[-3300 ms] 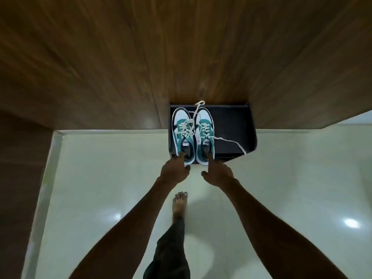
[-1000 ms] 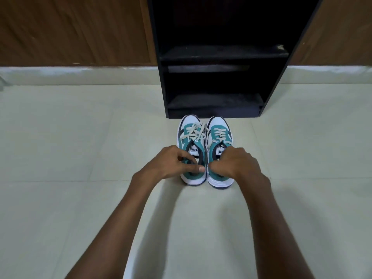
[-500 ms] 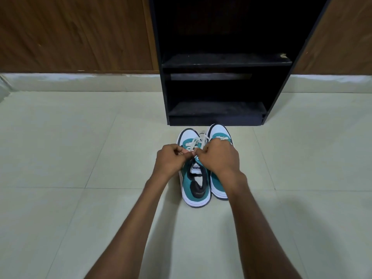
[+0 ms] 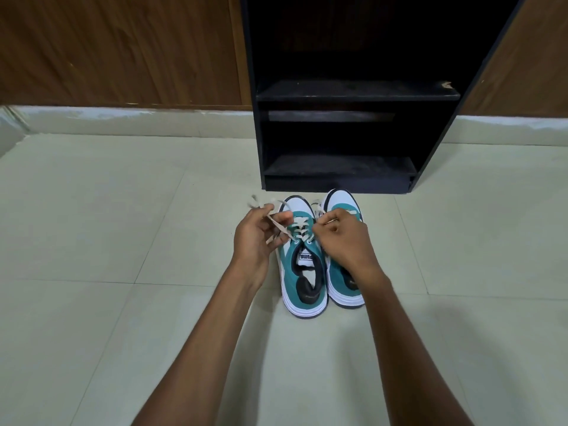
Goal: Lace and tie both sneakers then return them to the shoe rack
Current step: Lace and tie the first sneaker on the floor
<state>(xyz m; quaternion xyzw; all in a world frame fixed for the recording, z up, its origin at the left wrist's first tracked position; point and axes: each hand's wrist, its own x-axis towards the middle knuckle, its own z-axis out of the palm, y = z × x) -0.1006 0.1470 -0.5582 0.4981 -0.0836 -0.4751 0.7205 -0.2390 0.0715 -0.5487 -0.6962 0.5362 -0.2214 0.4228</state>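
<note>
Two teal and white sneakers stand side by side on the tiled floor, toes toward the black shoe rack point(image 4: 338, 179). The left sneaker point(image 4: 302, 272) has a cream lace point(image 4: 299, 230) running through its eyelets. My left hand point(image 4: 256, 238) grips one lace end, pulled out to the left of the shoe. My right hand point(image 4: 341, 238) pinches the other lace end above the tongue and covers the middle of the right sneaker point(image 4: 342, 204). The right sneaker's laces are mostly hidden under that hand.
The rack has open dark shelves point(image 4: 356, 93) and stands against a wooden wall point(image 4: 123, 50). A pale skirting strip point(image 4: 123, 121) runs along the wall's base. Light floor tiles point(image 4: 123, 272) spread to both sides of the shoes.
The sneakers came off the rack's top onto the floor. Since half a second ago my hands have moved apart, the left drawing a lace end out to the left.
</note>
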